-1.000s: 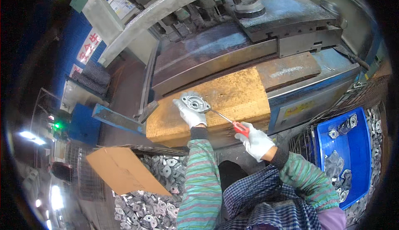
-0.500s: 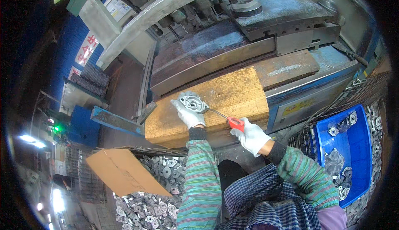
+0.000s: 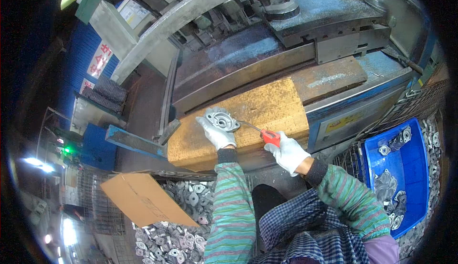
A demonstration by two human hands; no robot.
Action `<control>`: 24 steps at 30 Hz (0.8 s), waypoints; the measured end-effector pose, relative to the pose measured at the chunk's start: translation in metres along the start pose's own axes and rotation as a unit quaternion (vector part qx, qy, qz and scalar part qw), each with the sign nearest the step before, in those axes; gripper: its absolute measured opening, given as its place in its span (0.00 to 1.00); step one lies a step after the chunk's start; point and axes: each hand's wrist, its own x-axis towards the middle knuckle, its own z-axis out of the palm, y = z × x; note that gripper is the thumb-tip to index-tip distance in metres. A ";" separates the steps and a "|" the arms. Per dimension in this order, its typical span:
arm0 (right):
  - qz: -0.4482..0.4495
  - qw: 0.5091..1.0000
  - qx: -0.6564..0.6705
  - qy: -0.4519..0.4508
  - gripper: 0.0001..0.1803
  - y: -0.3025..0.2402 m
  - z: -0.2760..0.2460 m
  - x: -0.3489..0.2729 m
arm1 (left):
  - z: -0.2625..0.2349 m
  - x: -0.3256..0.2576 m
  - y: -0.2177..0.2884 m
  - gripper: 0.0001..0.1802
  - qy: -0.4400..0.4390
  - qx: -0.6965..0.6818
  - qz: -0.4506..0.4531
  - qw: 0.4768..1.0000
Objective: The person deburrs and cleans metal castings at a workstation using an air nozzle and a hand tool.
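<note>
While my left hand (image 3: 215, 134) clasps the metal casting (image 3: 222, 120) on the wooden block (image 3: 267, 111), my right hand (image 3: 290, 152) grips the red-handled screwdriver (image 3: 270, 137), its shaft slanting up-left into the casting's side.

A grey metal casting (image 3: 222, 120) with a round centre opening lies flat on the yellow block (image 3: 267, 111); a red-handled tool (image 3: 262, 133) touches its right edge.

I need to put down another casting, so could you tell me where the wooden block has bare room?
The yellow wooden block is bare right of the round grey metal casting and red-handled screwdriver. Its near left corner is crowded by both hands.
</note>
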 end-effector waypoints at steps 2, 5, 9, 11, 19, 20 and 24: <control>0.002 1.000 0.001 0.008 0.23 0.000 0.001 0.004 | -0.001 0.001 0.000 0.30 -0.001 -0.005 0.002 1.000; 0.008 1.000 -0.007 0.003 0.23 0.001 0.004 0.007 | -0.006 0.004 -0.001 0.30 -0.015 -0.013 0.004 1.000; 0.000 1.000 -0.001 0.007 0.23 0.002 0.005 0.009 | -0.002 0.003 -0.001 0.30 -0.008 -0.013 0.000 1.000; 0.002 1.000 0.001 0.004 0.23 0.000 0.006 0.010 | -0.005 0.004 -0.001 0.30 -0.013 -0.012 0.006 1.000; -0.015 1.000 0.009 -0.008 0.22 -0.011 0.010 0.009 | -0.008 0.006 -0.002 0.33 -0.006 0.002 0.001 1.000; -0.017 1.000 0.009 -0.009 0.22 -0.018 0.009 0.007 | -0.008 0.007 -0.002 0.33 -0.003 -0.004 0.000 1.000; -0.045 0.998 0.018 -0.029 0.23 -0.032 0.011 0.005 | -0.004 0.002 -0.003 0.34 0.026 -0.012 -0.004 1.000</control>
